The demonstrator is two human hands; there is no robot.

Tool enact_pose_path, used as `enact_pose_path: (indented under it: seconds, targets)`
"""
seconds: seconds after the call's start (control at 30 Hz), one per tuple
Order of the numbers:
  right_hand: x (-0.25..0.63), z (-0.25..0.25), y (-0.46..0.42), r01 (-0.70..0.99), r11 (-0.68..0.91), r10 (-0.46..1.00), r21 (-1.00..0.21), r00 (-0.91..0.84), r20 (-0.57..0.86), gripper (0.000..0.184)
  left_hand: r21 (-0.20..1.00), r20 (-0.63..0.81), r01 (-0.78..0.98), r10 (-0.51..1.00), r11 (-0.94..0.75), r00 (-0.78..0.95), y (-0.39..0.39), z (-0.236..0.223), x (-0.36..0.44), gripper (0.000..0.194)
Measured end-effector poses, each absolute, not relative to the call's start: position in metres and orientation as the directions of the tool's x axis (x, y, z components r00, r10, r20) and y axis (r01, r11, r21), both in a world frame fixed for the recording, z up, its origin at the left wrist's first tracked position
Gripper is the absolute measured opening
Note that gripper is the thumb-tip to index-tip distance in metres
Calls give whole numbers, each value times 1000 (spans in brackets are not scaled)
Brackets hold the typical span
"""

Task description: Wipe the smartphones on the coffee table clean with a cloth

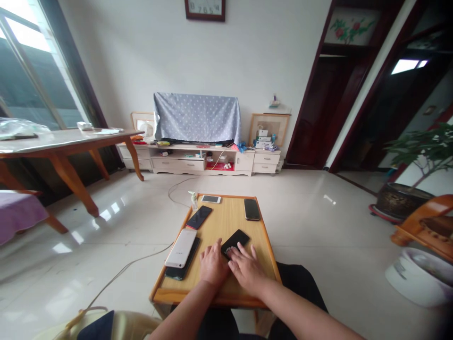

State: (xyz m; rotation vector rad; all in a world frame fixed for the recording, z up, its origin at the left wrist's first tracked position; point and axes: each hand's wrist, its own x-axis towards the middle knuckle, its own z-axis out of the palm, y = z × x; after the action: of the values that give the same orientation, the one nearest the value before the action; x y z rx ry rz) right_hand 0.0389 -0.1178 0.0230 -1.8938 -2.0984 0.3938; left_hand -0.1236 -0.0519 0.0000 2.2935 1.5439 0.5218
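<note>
My right hand (247,270) lies flat with its fingers spread on the lower end of a black smartphone (236,240). My left hand (213,264) rests on the low wooden table (226,222), its fingertips beside that phone's lower left corner. Left of it, a white smartphone (181,248) lies across a dark phone (174,272). Farther up the tabletop are a black phone with a red edge (199,217), a white phone (211,199) and another black phone (252,209). A small bottle with a green cap (193,200) stands at the far left corner.
A cable (141,257) runs across the tiled floor beside the table. A long wooden table (60,144) stands at the left, and a low white cabinet (177,163) sits against the far wall. A white basin (417,278) and potted plant (399,200) stand at the right.
</note>
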Motion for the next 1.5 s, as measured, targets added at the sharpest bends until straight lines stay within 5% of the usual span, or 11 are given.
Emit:
enact_pose_path:
  seconds: [0.07, 0.23, 0.47, 0.67, 0.87, 1.1, 1.3, 1.5]
  targets:
    - [42, 24, -117, 917, 103, 995, -384, -99, 30, 57, 470, 113, 808, 932, -356, 345, -52, 1, -124, 75]
    - [61, 25, -101, 926, -214, 976, -310, 217, -25, 57, 484, 125, 800, 933, -354, 337, -53, 2, -125, 79]
    - [35, 17, -114, 913, 147, 989, -381, -147, 29, 57, 505, 156, 781, 929, -367, 336, -50, -5, -130, 73]
    - [49, 22, -93, 930, -193, 979, -313, 202, -5, 59, 510, 176, 781, 933, -360, 315, -50, -7, -132, 82]
    - [24, 15, -99, 922, 168, 985, -350, -169, 29, 55, 514, 157, 774, 928, -369, 338, -48, -9, -136, 70]
    - [41, 20, -71, 930, -220, 975, -294, 218, -40, 60, 527, 141, 777, 937, -344, 320, -49, -7, -139, 86]
    - [15, 13, -80, 946, 134, 990, -296, -137, 9, 56, 543, 145, 768, 939, -340, 313, -50, -4, -141, 70]
    - [29, 22, -56, 925, -245, 969, -290, 239, -59, 63, 545, 91, 776, 943, -317, 322, -52, 2, -144, 88]
